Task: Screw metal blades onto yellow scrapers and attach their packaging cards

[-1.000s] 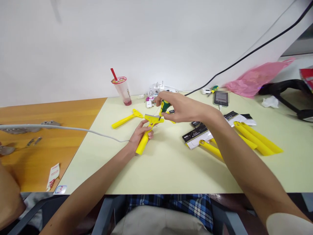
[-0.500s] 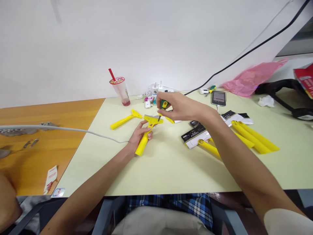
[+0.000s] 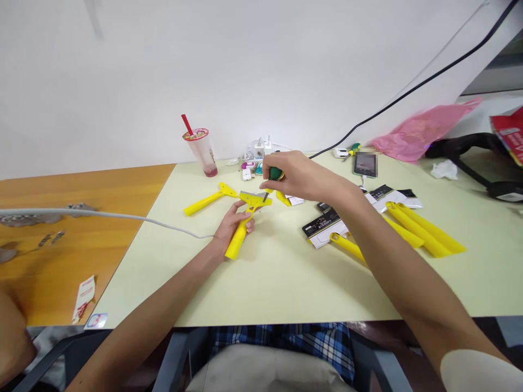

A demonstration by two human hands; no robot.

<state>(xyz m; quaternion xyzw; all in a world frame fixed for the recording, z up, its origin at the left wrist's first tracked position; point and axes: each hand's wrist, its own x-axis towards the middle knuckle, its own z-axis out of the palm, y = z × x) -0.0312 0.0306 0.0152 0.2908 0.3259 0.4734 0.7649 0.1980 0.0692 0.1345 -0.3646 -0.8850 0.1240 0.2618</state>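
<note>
Scraper point(image 3: 237, 242) in head view, yellow, sat over the left-centre of the desk point(image 3: 278, 294), held by the left hand point(image 3: 232, 226): thumb across the neck, fingers wrapped under. Handle ran back toward the wearer, head pointed away; my read is that this left the flat face up and braced it near the tool. Couldn't tell whether it rested on the desk or was lifted slightly. Right hand point(image 3: 296, 171) came over the top, fingertips pinching the green-and-yellow handle of a screwdriver point(image 3: 276, 173), shaft steeply down, tip at the right part of the scraper head. Pinch from above probably suited twisting. Contact at the tip too small to confirm. Second yellow scraper point(image 3: 204, 203) lay loose to the left, head end near the held one, likely parked there to stay within reach. Black-and-white packets point(image 3: 327, 226) and more yellow handles point(image 3: 427, 228) were grouped right, some hidden by the right forearm; presumably kept aside for working room. Cup point(image 3: 203, 155), adapters point(image 3: 261, 148) and phone point(image 3: 365, 164) stood or lay toward the wall, apparently out of the hands' way.
</note>
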